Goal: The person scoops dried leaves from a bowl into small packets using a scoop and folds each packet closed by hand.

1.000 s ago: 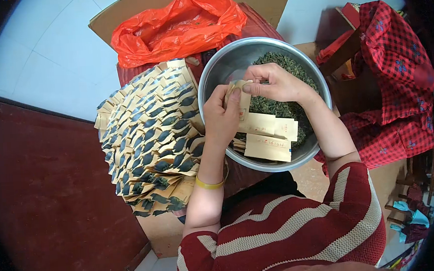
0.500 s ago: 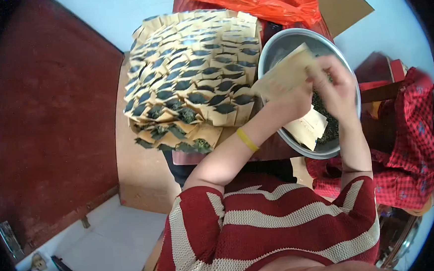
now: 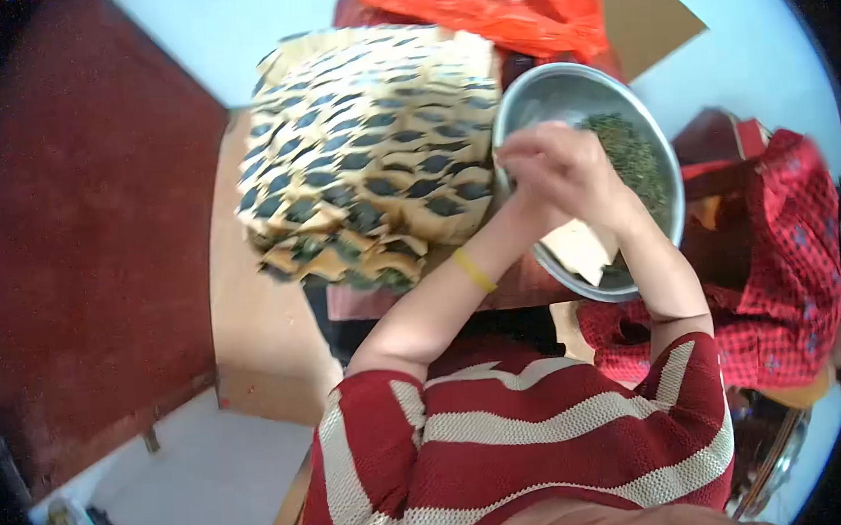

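My right hand point(image 3: 573, 157) crosses over my left hand point(image 3: 535, 202), above the near-left part of a metal basin point(image 3: 673, 165). Its fingers look pressed together but are blurred, and whatever they hold is hidden. My left fingers are mostly covered by the right hand, so their hold does not show. Dried green leaves point(image 3: 626, 154) lie in the basin. Below my hands, flat brown paper packets point(image 3: 579, 250) rest inside it. To the left stands a dense block of open, filled paper packets point(image 3: 376, 159), dark contents showing in their mouths.
A red plastic bag point(image 3: 492, 8) lies behind the packets and basin, beside a cardboard piece point(image 3: 651, 17). Red checked cloth point(image 3: 787, 269) hangs at the right. A dark red door or panel point(image 3: 91, 234) fills the left side.
The brown packet that was stretched between my hands no longer shows. My right hand has moved left, over my left hand, uncovering more leaves. The whole view has shifted slightly.
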Tool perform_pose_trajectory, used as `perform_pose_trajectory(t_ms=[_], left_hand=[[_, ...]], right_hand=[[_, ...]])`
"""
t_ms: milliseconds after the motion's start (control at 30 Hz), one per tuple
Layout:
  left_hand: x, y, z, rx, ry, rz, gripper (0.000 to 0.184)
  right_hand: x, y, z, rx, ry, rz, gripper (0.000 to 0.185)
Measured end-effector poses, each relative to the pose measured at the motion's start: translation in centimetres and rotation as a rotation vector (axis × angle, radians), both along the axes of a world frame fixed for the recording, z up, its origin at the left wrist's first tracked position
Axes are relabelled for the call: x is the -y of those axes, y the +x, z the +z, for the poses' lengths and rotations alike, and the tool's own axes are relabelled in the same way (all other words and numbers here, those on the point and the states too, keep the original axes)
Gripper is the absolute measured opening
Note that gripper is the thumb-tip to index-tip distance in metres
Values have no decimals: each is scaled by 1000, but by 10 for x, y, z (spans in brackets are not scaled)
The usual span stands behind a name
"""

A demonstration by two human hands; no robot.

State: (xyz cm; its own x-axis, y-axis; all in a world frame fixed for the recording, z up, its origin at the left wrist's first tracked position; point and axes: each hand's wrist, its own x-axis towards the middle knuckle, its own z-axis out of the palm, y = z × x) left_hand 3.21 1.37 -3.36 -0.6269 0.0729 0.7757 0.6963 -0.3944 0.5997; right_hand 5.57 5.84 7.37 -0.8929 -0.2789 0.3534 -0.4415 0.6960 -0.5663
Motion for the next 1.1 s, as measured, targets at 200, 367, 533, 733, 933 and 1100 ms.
perform_pose_trajectory(t_ms=[200,367,533,733,933,1100], left_hand=[[2,-20,-4,449,-543,-288,27],[9,-26,19,812,-372,-504,34],[9,-23,13,765,-494,-481,46],[16,-12,28,274,-859,-256,72],[13,-2,34,-111,-949,-76,74],[18,-6,45,322,-870,-339,60]], right_hand=[[-119,5,-31,361,-204,-330,17],[-131,13,-42,690,57,-231,29],[-112,17,-45,782,217,-64,31],[-125,14,-49,690,-181,-116,31],[-136,11,-56,650,-567,-210,23],[-129,13,-43,598,-737,-199,33]])
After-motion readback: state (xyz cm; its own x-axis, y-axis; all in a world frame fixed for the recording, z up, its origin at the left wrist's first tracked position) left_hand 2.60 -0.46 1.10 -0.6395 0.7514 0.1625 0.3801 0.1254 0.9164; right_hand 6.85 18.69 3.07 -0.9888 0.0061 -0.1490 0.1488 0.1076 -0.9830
